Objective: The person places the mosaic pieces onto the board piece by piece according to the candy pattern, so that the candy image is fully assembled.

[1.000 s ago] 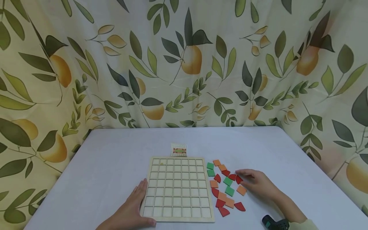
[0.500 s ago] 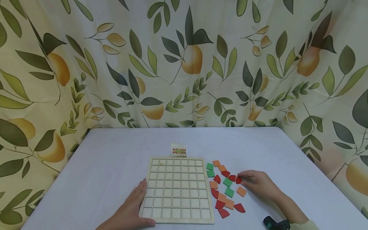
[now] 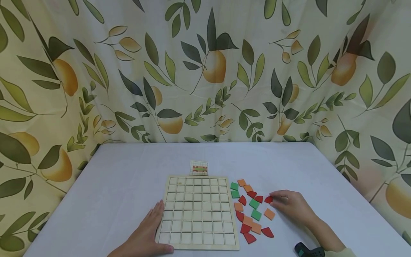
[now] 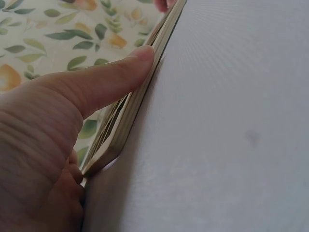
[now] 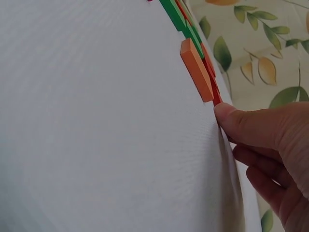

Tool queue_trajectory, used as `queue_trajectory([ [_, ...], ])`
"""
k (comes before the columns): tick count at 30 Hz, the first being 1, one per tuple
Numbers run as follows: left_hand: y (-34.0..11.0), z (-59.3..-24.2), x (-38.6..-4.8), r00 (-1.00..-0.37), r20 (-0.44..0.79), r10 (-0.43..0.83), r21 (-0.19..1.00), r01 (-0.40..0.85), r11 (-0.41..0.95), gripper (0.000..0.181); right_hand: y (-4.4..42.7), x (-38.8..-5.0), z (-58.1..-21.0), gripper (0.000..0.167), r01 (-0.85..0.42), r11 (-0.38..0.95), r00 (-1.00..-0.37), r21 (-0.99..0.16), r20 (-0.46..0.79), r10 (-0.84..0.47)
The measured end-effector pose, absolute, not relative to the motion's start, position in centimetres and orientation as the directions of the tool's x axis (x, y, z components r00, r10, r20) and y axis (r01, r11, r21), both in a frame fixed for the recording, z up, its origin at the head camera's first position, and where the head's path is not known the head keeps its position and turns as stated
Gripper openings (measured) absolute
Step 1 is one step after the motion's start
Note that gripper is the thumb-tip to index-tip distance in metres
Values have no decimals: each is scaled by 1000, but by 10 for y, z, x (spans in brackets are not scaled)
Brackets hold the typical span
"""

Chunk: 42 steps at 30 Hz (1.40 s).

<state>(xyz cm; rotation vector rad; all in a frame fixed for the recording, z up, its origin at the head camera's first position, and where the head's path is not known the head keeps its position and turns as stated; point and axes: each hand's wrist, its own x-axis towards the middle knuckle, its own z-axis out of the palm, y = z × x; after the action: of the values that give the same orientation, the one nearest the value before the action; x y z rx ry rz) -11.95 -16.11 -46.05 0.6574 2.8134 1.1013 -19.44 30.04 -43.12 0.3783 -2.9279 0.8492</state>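
A pale wooden grid board [image 3: 197,210] lies on the table, its squares bare. My left hand [image 3: 146,230] rests at its near left corner, fingers straight along the left side and thumb against the near edge; the left wrist view shows the thumb [image 4: 111,82] on that edge. To the right of the board, my right hand [image 3: 293,207] pinches a red quarter-round piece [image 3: 268,200] between thumb and fingertips, at table level. In the right wrist view most of that piece is hidden by the thumb [image 5: 231,118], beside an orange square [image 5: 195,70].
Several loose orange squares [image 3: 269,214], green squares [image 3: 255,214] and red quarter-round pieces [image 3: 267,232] lie between board and right hand, some touching. A small pattern card [image 3: 199,167] sits behind the board. A black device [image 3: 308,250] is by the right wrist. Patterned curtains surround the table.
My right hand has closed its fingertips on the red quarter-round piece and drawn it slightly right, away from the neighbouring red piece. My left hand keeps its place on the board.
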Motion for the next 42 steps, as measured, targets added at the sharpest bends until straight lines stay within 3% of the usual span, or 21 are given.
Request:
queue_trajectory([
  [11, -162, -457, -119, -914, 82, 396, 664, 347, 663, 128, 300, -197, -431, 28, -243, 780, -968, -576, 88, -237],
  [24, -162, -460, -120, -908, 87, 410, 657, 362, 661, 127, 299, -197, -425, 28, -250, 796, -966, -551, 87, -243],
  [32, -161, -462, -122, -901, 111, 420, 643, 387, 661, 126, 282, -200, -419, 28, -350, 752, -935, -559, 160, -316],
  [42, -163, -466, -122, -900, 122, 418, 636, 394, 663, 126, 255, -210, -422, 27, -377, 721, -919, -581, 141, -367],
])
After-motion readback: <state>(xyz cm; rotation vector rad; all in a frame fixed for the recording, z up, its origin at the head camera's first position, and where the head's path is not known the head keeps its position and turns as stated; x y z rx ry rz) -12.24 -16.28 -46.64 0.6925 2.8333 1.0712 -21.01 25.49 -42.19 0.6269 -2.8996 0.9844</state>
